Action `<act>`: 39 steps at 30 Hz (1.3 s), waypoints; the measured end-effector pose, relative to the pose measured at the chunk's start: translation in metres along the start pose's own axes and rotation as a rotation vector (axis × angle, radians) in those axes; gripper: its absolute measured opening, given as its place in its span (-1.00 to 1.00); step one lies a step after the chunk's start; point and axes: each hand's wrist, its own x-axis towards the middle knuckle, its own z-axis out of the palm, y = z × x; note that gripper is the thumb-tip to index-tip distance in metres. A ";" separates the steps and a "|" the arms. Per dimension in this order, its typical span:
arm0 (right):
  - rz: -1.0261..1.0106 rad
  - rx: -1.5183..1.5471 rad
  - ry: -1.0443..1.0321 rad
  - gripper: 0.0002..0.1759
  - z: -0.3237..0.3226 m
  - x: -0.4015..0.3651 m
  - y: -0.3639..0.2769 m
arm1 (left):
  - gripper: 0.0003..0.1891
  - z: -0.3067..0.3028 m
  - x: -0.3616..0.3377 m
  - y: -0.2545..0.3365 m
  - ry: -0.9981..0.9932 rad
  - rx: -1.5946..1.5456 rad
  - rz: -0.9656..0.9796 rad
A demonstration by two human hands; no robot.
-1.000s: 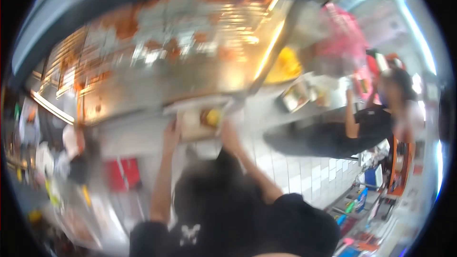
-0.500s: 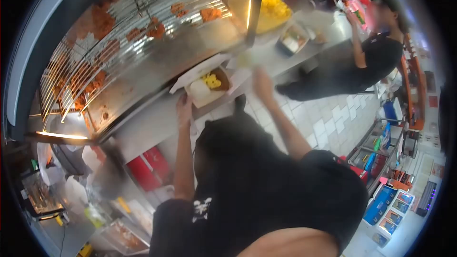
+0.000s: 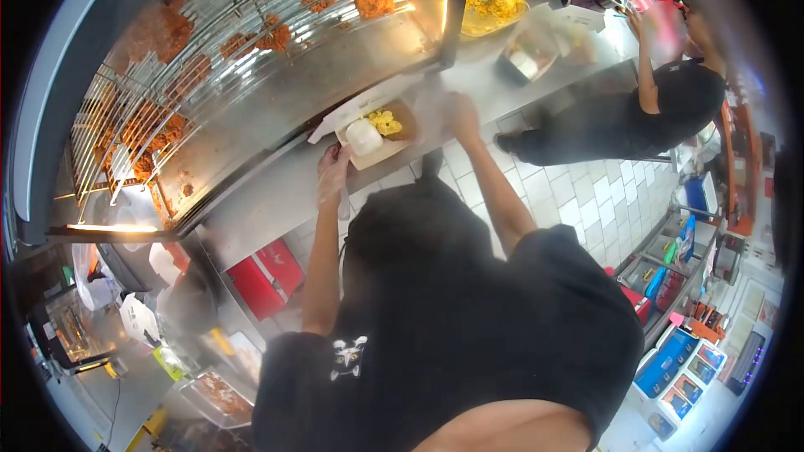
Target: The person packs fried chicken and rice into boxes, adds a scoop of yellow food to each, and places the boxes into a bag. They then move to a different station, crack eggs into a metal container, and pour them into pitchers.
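A cardboard takeaway box (image 3: 374, 159) with its lid raised stands on the metal counter. Inside are a white mound of rice (image 3: 363, 137), yellow food that looks like scrambled egg (image 3: 386, 123), and something brown at the right end. My left hand (image 3: 332, 169), in a clear glove, grips the box's left front corner, fingers closed on the edge. To the right of the box, apart from it, my right hand (image 3: 461, 118) is above the counter. Motion smears its fingers, and a pale blur lies beside them; what it holds, if anything, I cannot make out.
A heated cabinet with fried pieces (image 3: 374, 7) on wire racks borders the counter's far side. Further right are a tray of yellow food (image 3: 490, 2) and another filled box (image 3: 529, 61). A co-worker (image 3: 678, 96) in black stands at the right. Red containers (image 3: 266, 278) sit below the counter.
My right hand has moved slightly down and stays right of the box; the yellow-green blur near it is gone. The left hand keeps its place at the box. The view has shifted slightly.
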 end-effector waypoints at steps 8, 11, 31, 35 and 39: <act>-0.037 0.436 0.271 -0.81 -0.124 -0.020 -0.100 | -0.45 0.023 -0.007 0.017 -0.248 -0.040 0.072; -0.216 0.224 -0.039 -0.52 -0.083 -0.022 -0.101 | -0.58 0.046 0.029 -0.049 -0.256 0.261 0.258; -0.482 0.091 -0.220 -0.74 -0.201 0.454 0.130 | -0.49 0.105 -0.018 -0.056 0.185 0.733 0.188; -0.484 -0.223 -0.582 -0.74 -0.068 0.515 0.158 | -0.58 0.125 -0.008 -0.043 0.204 0.801 0.105; -0.331 -0.444 -0.363 -0.77 -0.005 0.508 0.161 | -0.66 0.156 0.001 0.018 0.380 0.223 -0.045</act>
